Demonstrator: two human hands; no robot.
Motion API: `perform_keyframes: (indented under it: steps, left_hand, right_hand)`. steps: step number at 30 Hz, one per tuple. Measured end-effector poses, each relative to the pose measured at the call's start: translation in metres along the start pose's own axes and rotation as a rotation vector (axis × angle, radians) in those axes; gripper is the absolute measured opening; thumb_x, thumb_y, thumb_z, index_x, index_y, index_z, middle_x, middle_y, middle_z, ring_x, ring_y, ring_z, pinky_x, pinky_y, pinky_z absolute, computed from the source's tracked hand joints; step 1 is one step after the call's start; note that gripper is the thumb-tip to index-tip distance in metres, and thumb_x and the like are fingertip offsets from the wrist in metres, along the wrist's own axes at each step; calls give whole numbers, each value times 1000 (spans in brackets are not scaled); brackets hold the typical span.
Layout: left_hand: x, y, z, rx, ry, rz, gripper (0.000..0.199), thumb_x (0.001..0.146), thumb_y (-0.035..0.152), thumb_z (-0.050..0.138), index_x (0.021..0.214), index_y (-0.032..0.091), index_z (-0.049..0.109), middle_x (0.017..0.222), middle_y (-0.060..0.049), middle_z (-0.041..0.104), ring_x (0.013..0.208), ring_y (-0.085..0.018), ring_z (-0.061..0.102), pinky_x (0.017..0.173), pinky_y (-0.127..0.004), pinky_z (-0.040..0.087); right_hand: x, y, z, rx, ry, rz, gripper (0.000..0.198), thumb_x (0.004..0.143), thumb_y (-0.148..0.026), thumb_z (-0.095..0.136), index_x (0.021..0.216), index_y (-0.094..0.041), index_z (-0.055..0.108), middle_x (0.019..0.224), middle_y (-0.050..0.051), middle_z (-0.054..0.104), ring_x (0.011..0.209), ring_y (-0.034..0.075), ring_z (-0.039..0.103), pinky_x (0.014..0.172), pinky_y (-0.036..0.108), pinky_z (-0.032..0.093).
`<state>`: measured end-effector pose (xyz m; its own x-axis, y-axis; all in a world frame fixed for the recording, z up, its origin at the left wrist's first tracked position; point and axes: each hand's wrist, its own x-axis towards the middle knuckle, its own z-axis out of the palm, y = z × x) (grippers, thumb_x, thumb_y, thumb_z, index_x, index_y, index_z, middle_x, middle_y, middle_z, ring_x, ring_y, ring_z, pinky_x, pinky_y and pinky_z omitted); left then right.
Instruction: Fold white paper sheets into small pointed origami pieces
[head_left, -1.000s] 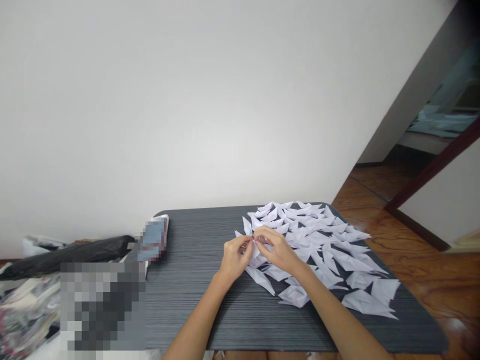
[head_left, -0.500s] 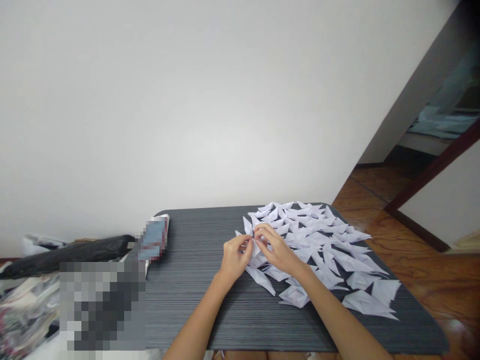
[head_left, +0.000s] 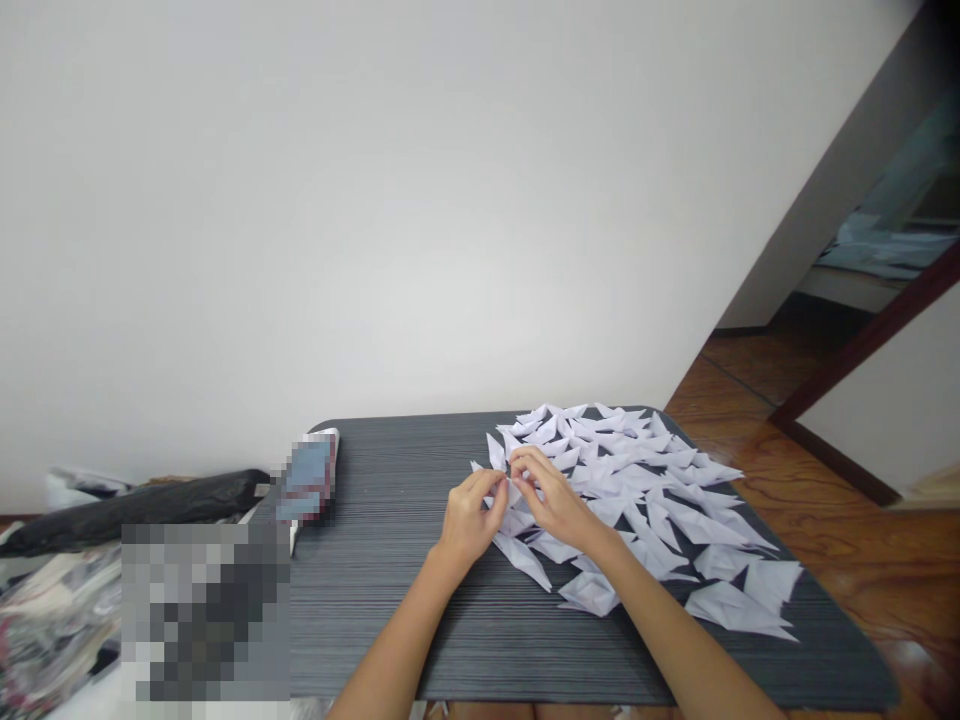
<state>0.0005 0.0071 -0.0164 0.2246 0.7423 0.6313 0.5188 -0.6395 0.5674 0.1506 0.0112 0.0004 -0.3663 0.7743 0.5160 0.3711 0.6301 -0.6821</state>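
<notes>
My left hand (head_left: pixel 471 512) and my right hand (head_left: pixel 549 495) meet over the left side of a spread of white paper boats (head_left: pixel 619 475). Thumbs and fingertips of both hands are pinched close together on a small folded white paper boat (head_left: pixel 514 494), mostly hidden by the fingers and hard to tell from the paper behind it. One paper boat (head_left: pixel 523 561) lies just below my hands, its long point toward the lower right. Another paper boat (head_left: pixel 591 592) rests beside my right forearm. All are creased, with pointed ends.
The dark striped table (head_left: pixel 375 580) stands against a white wall (head_left: pixel 420 200). At its left edge lies a partly blurred-out packet (head_left: pixel 307 475). A black wrapped bundle (head_left: pixel 150 510) and plastic bags (head_left: pixel 60 610) are further left. Wooden floor (head_left: pixel 720 400) and a doorway are at right.
Both hands stay in nearly the same place. The fingers have shifted slightly, and less of the held white paper shows between them.
</notes>
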Motion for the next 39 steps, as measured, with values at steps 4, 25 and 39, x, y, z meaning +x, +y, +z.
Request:
perform_keyframes:
  steps: [4,25,39]
  left_hand:
    - [0,-1,0,22,21,6,15,81,18,44,83,15,58,76,-5,62,66,-11,58,64,-22,49]
    - [0,0,0,95,105,166,16,80,10,46,91,15,57,84,-7,63,78,-13,60,72,-24,50]
    - [-4,-4,3,142,163,222,24,79,8,48,100,15,55,94,-10,62,88,-15,59,78,-27,51]
  right_hand:
    - [0,2,1,2,35,3,12,86,-14,32,85,-19,42,96,8,46,93,18,46,81,34,41]
    - [-1,4,-2,-19,72,-22,14,82,-15,45,89,-19,57,105,10,45,88,19,56,82,36,45]
    - [-3,4,4,-77,185,-36,10,81,-17,50,88,-19,56,100,10,51,96,21,54,82,35,46]
